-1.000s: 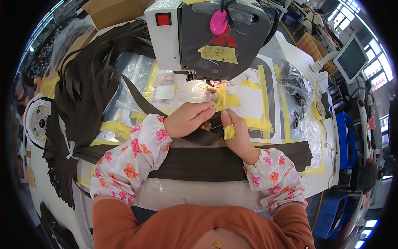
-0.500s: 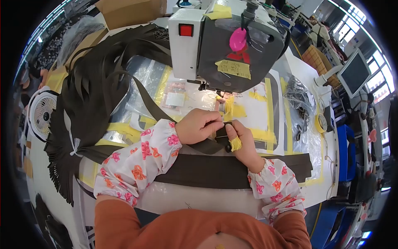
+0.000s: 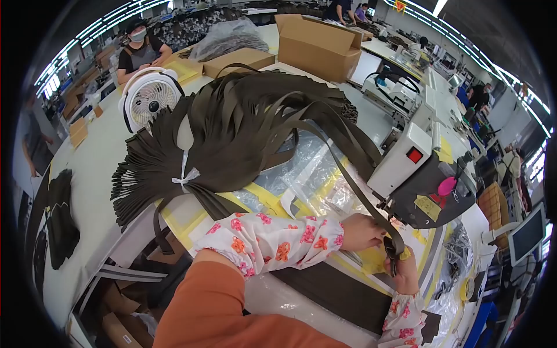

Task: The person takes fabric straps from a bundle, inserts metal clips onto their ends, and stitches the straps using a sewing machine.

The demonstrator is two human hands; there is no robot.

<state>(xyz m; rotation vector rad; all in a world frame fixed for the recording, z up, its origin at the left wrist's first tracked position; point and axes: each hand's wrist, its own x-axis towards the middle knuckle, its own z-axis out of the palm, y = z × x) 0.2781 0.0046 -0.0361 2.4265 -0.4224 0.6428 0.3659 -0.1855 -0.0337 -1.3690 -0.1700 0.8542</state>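
Observation:
A long dark olive webbing strap [image 3: 355, 187] runs from the big bundle down to my two hands. My left hand [image 3: 361, 231] is closed at the strap beside the sewing machine head, its fingertips partly hidden behind the webbing. Close by on the right, my right hand [image 3: 404, 275] grips the strap's folded end, where a small black piece, perhaps a buckle, shows. Yellow tape is wrapped on a finger of that hand. Below both hands lies a flat stack of dark straps [image 3: 339, 291]. The strap bundle [image 3: 232, 136] is tied with a white band [image 3: 185, 176].
The sewing machine [image 3: 432, 180] stands just beyond my hands. A white fan [image 3: 152, 100], a cardboard box [image 3: 316, 49] and a masked person [image 3: 139, 49] are farther back. At the right are a tape roll [image 3: 467, 288] and a screen [image 3: 527, 233].
The view has swung left, bringing the bundle, fan and a co-worker into sight. My hands stay together at the strap, which now loops up in front of my left fingers.

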